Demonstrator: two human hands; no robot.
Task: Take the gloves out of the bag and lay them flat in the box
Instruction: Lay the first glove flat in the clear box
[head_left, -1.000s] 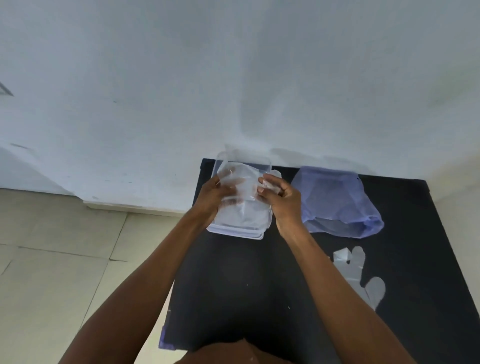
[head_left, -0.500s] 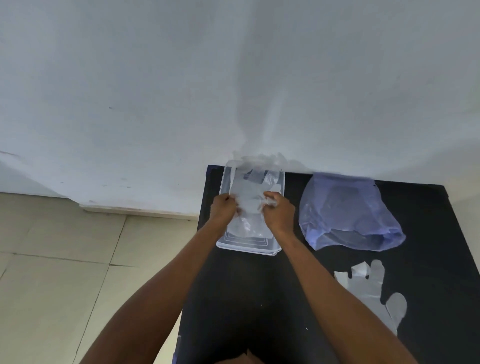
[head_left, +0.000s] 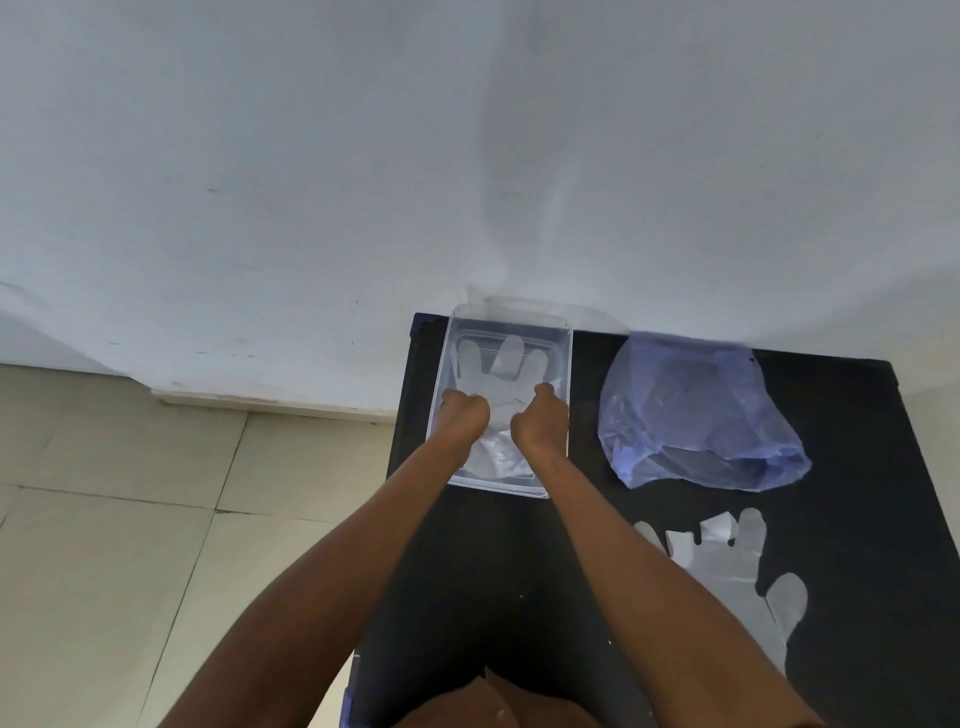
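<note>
A clear plastic box (head_left: 565, 364) stands at the table's far left corner against the wall. Inside it a thin clear glove (head_left: 501, 366) lies spread, fingers pointing to the wall. My left hand (head_left: 462, 413) and my right hand (head_left: 540, 415) reach into the box side by side, fingers curled down on the glove's palm area. A blue translucent bag (head_left: 691, 410) lies to the right of the box, mouth toward me. Another clear glove (head_left: 737, 566) lies flat on the table in front of the bag, partly hidden by my right forearm.
The black table (head_left: 857, 519) is pushed against a white wall (head_left: 467, 156). Its left edge drops to a beige tiled floor (head_left: 104, 519).
The glove that my hands held bunched above the box now lies spread out inside it. Both hands have lowered into the box.
</note>
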